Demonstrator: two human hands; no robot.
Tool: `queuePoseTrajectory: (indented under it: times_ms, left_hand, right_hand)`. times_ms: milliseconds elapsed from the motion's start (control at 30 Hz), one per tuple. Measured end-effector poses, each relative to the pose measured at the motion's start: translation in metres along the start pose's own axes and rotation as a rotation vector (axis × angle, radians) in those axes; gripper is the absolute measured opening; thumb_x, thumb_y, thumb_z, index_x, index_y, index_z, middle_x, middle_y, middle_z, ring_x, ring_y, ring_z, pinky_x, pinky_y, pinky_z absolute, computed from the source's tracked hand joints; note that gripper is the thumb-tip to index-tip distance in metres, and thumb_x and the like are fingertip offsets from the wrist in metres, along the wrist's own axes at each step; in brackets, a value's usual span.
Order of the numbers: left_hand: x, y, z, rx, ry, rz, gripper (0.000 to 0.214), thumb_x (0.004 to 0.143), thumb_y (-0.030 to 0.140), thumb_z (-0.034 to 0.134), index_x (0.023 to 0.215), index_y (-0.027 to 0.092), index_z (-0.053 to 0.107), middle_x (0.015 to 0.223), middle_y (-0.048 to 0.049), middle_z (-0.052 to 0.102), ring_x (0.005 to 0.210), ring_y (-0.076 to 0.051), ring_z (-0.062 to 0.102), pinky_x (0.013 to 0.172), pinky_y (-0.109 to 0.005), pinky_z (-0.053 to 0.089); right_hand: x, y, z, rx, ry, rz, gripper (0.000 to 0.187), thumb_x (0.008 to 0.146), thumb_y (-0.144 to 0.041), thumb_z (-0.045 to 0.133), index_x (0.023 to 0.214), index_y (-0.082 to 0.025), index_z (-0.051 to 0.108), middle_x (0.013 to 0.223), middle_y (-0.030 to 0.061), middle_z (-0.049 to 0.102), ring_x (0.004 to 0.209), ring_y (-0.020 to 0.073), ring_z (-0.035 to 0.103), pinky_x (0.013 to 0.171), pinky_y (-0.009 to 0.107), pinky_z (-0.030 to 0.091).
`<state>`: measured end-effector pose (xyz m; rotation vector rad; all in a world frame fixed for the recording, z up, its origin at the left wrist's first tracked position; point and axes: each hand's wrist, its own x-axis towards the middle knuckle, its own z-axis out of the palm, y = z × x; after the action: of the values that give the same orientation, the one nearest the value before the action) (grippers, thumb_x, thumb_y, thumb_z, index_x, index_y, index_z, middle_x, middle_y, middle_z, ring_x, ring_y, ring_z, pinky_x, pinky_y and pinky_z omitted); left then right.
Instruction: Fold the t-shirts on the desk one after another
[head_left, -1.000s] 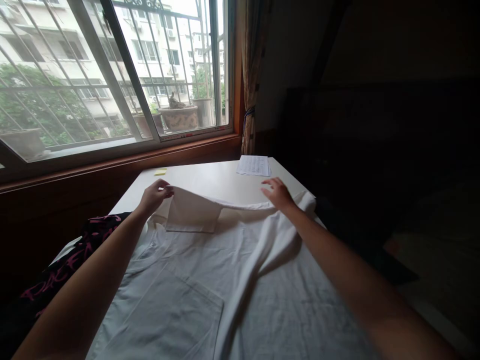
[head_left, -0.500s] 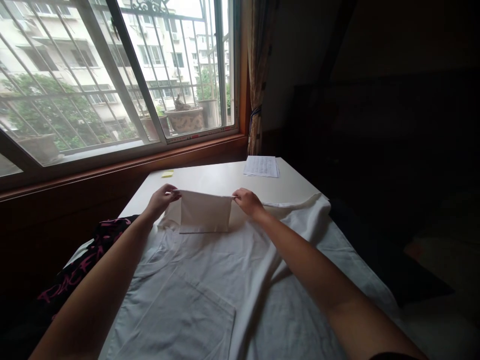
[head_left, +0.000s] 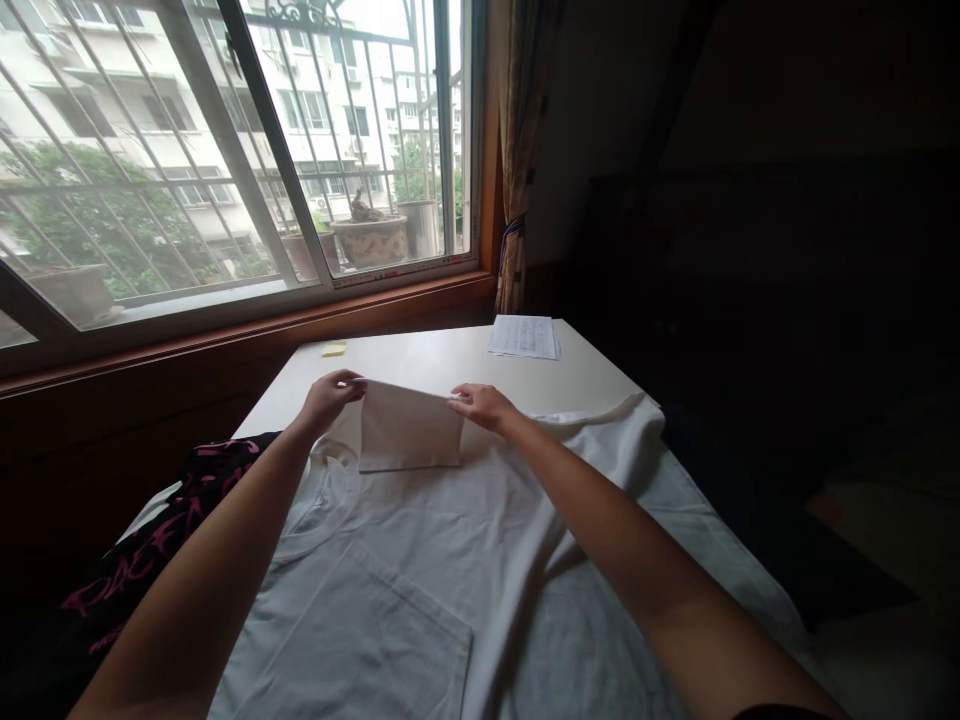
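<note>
Shirt's [head_left: 390,550] on the table [head_left: 427,355] this side of the grip, cloth [head_left: 187,510] left, note [head_left: 334,349] beyond left, paper [head_left: 523,337] beyond right!

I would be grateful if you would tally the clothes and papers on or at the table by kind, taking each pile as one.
White shirt: 1
Black cloth with pink lettering: 1
Pile of printed sheets: 1
Yellow note pile: 1
Total: 4
</note>
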<state>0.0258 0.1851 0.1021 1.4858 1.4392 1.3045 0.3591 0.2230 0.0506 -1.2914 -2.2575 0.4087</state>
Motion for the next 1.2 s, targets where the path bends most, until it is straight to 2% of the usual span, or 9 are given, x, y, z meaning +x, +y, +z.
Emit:
queuePoseTrajectory:
  times_ms: [167, 267, 400, 500, 600, 733, 867, 1067, 1200]
  left_hand:
    - [-0.002, 0.002, -0.004, 0.018, -0.018, -0.007, 0.049, 0.060, 0.057, 0.087, 0.086, 0.017, 0.074, 0.075, -0.0034, 0.073, 0.076, -0.021, 0.072, 0.085, -0.040, 0.059]
    - [-0.002, -0.001, -0.010, 0.123, -0.040, 0.055, 0.048, 0.062, 0.058, 0.085, 0.090, 0.019, 0.075, 0.080, -0.0044, 0.073, 0.078, -0.022, 0.070, 0.082, -0.037, 0.056]
    - [0.001, -0.004, -0.013, 0.468, -0.069, 0.272, 0.040, 0.065, 0.051, 0.084, 0.096, 0.027, 0.080, 0.083, -0.0018, 0.068, 0.073, -0.021, 0.065, 0.079, -0.034, 0.051]
    - [0.004, -0.005, -0.011, 0.644, -0.095, 0.375, 0.022, 0.073, 0.047, 0.079, 0.083, 0.028, 0.081, 0.080, -0.0025, 0.063, 0.069, -0.021, 0.061, 0.075, -0.034, 0.048]
    - [0.008, -0.007, -0.009, 0.732, -0.068, 0.442, 0.019, 0.079, 0.045, 0.075, 0.078, 0.028, 0.081, 0.083, -0.0048, 0.064, 0.072, -0.022, 0.061, 0.074, -0.035, 0.047]
    - [0.012, -0.010, -0.010, 0.827, -0.025, 0.480, 0.020, 0.081, 0.046, 0.075, 0.082, 0.028, 0.083, 0.086, -0.0066, 0.067, 0.079, -0.024, 0.061, 0.078, -0.036, 0.047]
    - [0.011, -0.012, -0.012, 0.911, -0.026, 0.438, 0.026, 0.087, 0.048, 0.069, 0.091, 0.027, 0.083, 0.094, -0.0072, 0.069, 0.084, -0.023, 0.062, 0.080, -0.034, 0.047]
    - [0.006, -0.011, -0.012, 0.991, -0.024, 0.350, 0.032, 0.092, 0.051, 0.062, 0.096, 0.027, 0.083, 0.100, -0.0055, 0.072, 0.086, -0.021, 0.066, 0.077, -0.029, 0.047]
    - [0.004, -0.005, -0.012, 1.002, -0.028, 0.290, 0.030, 0.092, 0.051, 0.062, 0.098, 0.029, 0.082, 0.099, -0.0041, 0.075, 0.086, -0.022, 0.068, 0.073, -0.029, 0.045]
  right_hand:
    - [0.012, -0.004, -0.001, -0.068, -0.018, -0.013, 0.015, 0.093, -0.034, 0.066, 0.090, -0.024, 0.077, 0.098, 0.0033, 0.078, 0.094, 0.0203, 0.070, 0.081, 0.026, 0.049]
    - [0.016, -0.005, -0.006, -0.092, 0.015, -0.015, 0.017, 0.097, -0.032, 0.061, 0.093, -0.024, 0.076, 0.102, 0.0042, 0.077, 0.097, 0.0204, 0.069, 0.082, 0.026, 0.048]
    - [0.015, -0.010, -0.009, -0.109, 0.022, -0.043, 0.015, 0.097, -0.031, 0.062, 0.096, -0.025, 0.075, 0.103, 0.0031, 0.077, 0.097, 0.0196, 0.069, 0.083, 0.026, 0.049]
    - [0.012, -0.010, -0.010, -0.119, 0.006, -0.075, 0.013, 0.096, -0.028, 0.064, 0.101, -0.025, 0.075, 0.105, 0.0024, 0.077, 0.099, 0.0189, 0.069, 0.086, 0.026, 0.049]
    - [0.005, -0.001, -0.015, -0.136, -0.024, -0.103, 0.019, 0.092, -0.022, 0.066, 0.109, -0.027, 0.074, 0.110, 0.0012, 0.076, 0.102, 0.0176, 0.069, 0.089, 0.024, 0.049]
    - [-0.016, 0.033, -0.034, -0.204, -0.062, -0.063, 0.031, 0.086, -0.017, 0.067, 0.113, -0.029, 0.074, 0.113, 0.0002, 0.076, 0.101, 0.0184, 0.069, 0.087, 0.024, 0.049]
    - [-0.046, 0.084, -0.069, -0.310, -0.121, 0.066, 0.024, 0.082, -0.017, 0.067, 0.100, -0.028, 0.077, 0.101, 0.0004, 0.078, 0.091, 0.0190, 0.069, 0.080, 0.024, 0.047]
    - [-0.094, 0.155, -0.135, -0.482, -0.159, 0.328, 0.019, 0.089, -0.024, 0.058, 0.092, -0.023, 0.076, 0.103, 0.0064, 0.075, 0.092, 0.0229, 0.065, 0.077, 0.030, 0.045]
    - [-0.122, 0.184, -0.158, -0.559, -0.137, 0.474, 0.019, 0.091, -0.025, 0.055, 0.093, -0.022, 0.073, 0.108, 0.0097, 0.073, 0.100, 0.0269, 0.061, 0.080, 0.035, 0.046]
